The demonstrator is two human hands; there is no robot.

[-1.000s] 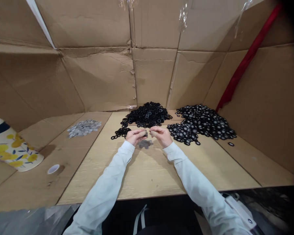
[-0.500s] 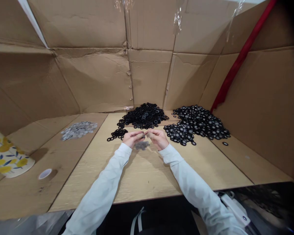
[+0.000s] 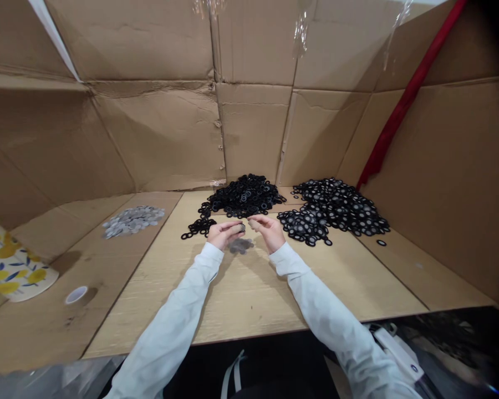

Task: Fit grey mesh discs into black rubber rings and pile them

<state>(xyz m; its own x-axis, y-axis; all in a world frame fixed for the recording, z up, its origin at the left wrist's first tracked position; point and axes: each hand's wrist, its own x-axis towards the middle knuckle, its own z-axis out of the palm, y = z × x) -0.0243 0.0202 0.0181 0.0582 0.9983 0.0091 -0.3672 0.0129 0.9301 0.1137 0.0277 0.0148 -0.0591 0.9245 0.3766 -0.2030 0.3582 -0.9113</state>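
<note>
My left hand (image 3: 221, 235) pinches a small black ring (image 3: 242, 228) between thumb and fingers; whether a disc sits inside it is too small to tell. A short gap to the right is my right hand (image 3: 271, 234), thumb and forefinger tips close together; anything between them cannot be made out. The thumbs seem to wear tan coverings. Below and between the hands lies a small cluster of grey translucent discs (image 3: 241, 246). Behind them rises a heap of black rings (image 3: 249, 194), with a smaller group of black rings (image 3: 200, 227) beside my left hand.
To the right spreads a large pile of black rings with pale centres (image 3: 336, 208). At left lie a pile of grey discs (image 3: 133, 221), a white tape roll (image 3: 76, 295) and a yellow-flowered container (image 3: 16, 266). Cardboard walls (image 3: 158, 133) enclose the table (image 3: 249, 310); a red strip (image 3: 407, 105) hangs at right.
My hands were together at the fingertips; now they are slightly apart, and the black ring shows at my left fingertips.
</note>
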